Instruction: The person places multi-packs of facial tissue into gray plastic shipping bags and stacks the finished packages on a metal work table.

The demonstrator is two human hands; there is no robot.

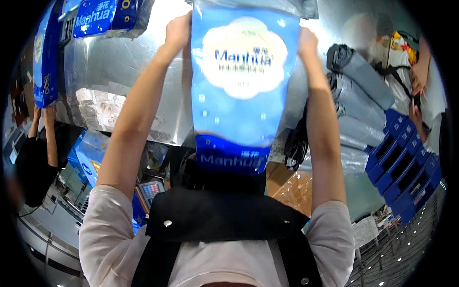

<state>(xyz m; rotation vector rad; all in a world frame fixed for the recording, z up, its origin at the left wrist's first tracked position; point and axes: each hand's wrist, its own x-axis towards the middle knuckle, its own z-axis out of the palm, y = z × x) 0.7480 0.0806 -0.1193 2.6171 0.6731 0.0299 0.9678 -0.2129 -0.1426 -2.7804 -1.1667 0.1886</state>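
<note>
A large blue soft plastic pack (239,112) with a pale flower-shaped label is upright before me, its near end close to my chest. My left hand (179,32) grips its far left side, fingers partly hidden behind the edge. On the opposite side my right hand (307,41) is closed against the pack, its fingertips also hidden. Grey plastic film (287,6) lies across the pack's far end, just beyond both hands; I cannot tell whether the fingers also pinch it.
Beneath is a shiny metal table (158,115). Rolled grey plastic bags (358,79) are stacked on the right, beside blue slotted bins (401,162). More blue packs (98,19) lie at the far left. A co-worker (36,158) handles one there; another person's hands (420,76) show at right.
</note>
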